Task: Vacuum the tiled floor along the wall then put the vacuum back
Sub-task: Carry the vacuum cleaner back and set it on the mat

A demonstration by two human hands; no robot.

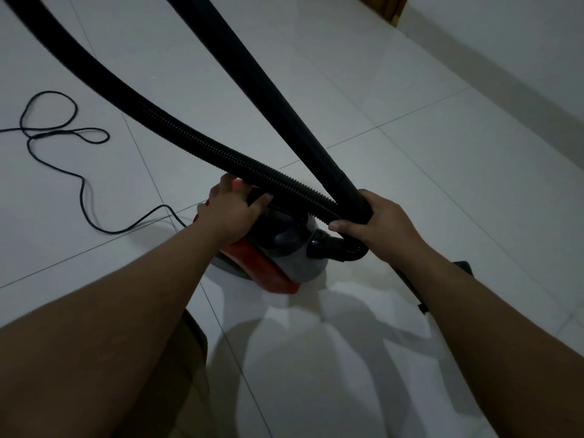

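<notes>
**Down on the tiles, both hands on the vacuum**

Low over the floor (426, 159) we have the vacuum (278, 257) sitting between our arms, a red and grey canister resting on the pale tiles, well apart from the wall (521, 42) at upper right. Our left hand (232, 213) lies on top of the canister with the fingers curled round what looks like its carry handle, though the light is dim and the hose crosses just there, so we cannot be sure of the grip. We judge it is there either to steady the body or to lift it.

Our right hand (379, 221) is clenched round the wand (284, 99) and the hose (177, 128) together, where the two cross just above the canister's inlet. Bundling them in one fist keeps the loose loop from trailing and leaves the other hand free for the body.

Off to the left the cord (79, 181) lies in slack loops on the tiles, running to the canister's rear; it would drag if we carried the machine off now. From the gathered hose, we judge this to be either the fetching or the putting back, and cannot tell which.
</notes>
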